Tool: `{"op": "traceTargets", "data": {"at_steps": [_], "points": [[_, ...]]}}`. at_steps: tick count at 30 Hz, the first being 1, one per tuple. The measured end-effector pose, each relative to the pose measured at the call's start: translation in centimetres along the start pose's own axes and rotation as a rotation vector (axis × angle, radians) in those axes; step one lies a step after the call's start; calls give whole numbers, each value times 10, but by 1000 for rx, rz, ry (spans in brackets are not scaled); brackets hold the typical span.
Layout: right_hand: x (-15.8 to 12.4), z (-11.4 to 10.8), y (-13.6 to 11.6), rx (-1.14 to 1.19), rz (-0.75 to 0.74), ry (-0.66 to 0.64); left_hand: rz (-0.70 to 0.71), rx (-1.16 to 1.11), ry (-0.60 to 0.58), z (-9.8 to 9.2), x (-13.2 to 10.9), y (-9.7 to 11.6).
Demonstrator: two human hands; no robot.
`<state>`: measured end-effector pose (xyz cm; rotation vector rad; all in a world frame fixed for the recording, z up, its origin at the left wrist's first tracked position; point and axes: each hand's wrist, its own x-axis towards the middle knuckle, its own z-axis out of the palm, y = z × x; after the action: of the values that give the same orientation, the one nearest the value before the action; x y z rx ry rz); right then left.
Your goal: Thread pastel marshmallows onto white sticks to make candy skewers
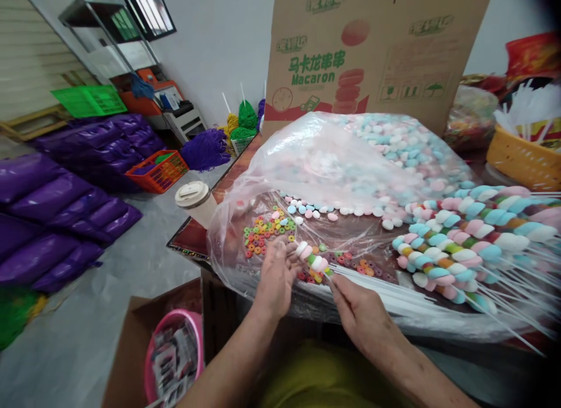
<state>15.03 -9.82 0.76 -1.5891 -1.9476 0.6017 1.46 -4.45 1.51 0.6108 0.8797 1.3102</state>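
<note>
My right hand point(366, 308) is closed around the thin stick of a short candy skewer point(318, 263), threaded with pink, white and green pieces. At the skewer's far end, the fingers of my left hand point(277, 276) are pinched together; what they hold is too small to make out. Colourful ring candies point(263, 232) lie loose just beyond my left hand. White sticks point(385, 291) lie side by side under and right of my right hand. Loose pastel marshmallows point(313, 210) spill from a large clear plastic bag point(307, 156). Finished-looking marshmallow skewers point(456, 250) are piled on the right.
A lidded paper cup point(195, 200) stands at the table's left corner. Behind the bag rises a cardboard box point(372, 57); a yellow basket point(523, 156) sits far right. Below left, a pink tub point(199, 343) stands in an open carton point(125, 349). Purple packs point(48, 215) lie on the floor.
</note>
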Motion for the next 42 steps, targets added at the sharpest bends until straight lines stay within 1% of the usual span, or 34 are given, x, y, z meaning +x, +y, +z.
{"op": "traceTargets", "data": {"at_steps": [2,3,6,9,11,13,15,17,18,19,20,21,22,23,25,26,27,29,31,33,36,38,39,41,42], "points": [[-2,3,-3,52,-20,-21,-85,-108,-36,12,0,-2],[-4,5,-3,70,-25,-30,-100,-136,-31,18,-1,-5],[-9,10,2,79,-17,-30,-82,-156,49,30,-6,-20],[-10,18,9,44,-21,-27,-42,-69,45,34,-11,-38],[-8,24,11,23,-19,-35,-33,-25,39,32,-12,-47],[-2,27,12,16,-24,-31,-62,-6,38,28,-10,-48],[6,24,15,10,-43,3,-84,32,-22,17,-5,-39],[13,14,24,-35,-48,67,-39,140,-103,-1,5,-18],[15,8,30,-75,-43,101,19,233,-128,-13,11,-5],[17,2,37,-118,-35,123,85,375,-65,-27,19,9],[17,-3,43,-157,-27,132,147,559,29,-40,26,22],[16,-6,48,-178,-21,126,212,774,87,-53,33,33],[15,-7,51,-177,-16,105,242,1032,94,-64,39,41],[13,-7,51,-156,-9,85,259,1282,70,-72,45,46],[11,-4,47,-90,5,65,287,1688,4,-81,51,50],[10,-3,44,-61,7,72,296,1823,-26,-82,52,49],[10,-3,40,-42,4,88,303,1910,-50,-81,53,48],[11,-5,37,-39,-12,125,305,1979,-96,-78,54,46],[12,-8,38,-59,-44,126,303,1988,-158,-76,55,48],[11,-9,39,-71,-82,83,298,1969,-183,-77,58,52],[7,-3,35,-67,-104,31,305,1852,-126,-80,59,57],[5,3,29,-62,-85,8,310,1651,-36,-81,55,57],[4,5,25,-60,-77,-9,289,1493,22,-80,51,55],[3,8,19,-67,-75,-46,185,1098,119,-75,42,50],[3,10,16,-76,-78,-63,124,907,150,-71,37,47]]}}
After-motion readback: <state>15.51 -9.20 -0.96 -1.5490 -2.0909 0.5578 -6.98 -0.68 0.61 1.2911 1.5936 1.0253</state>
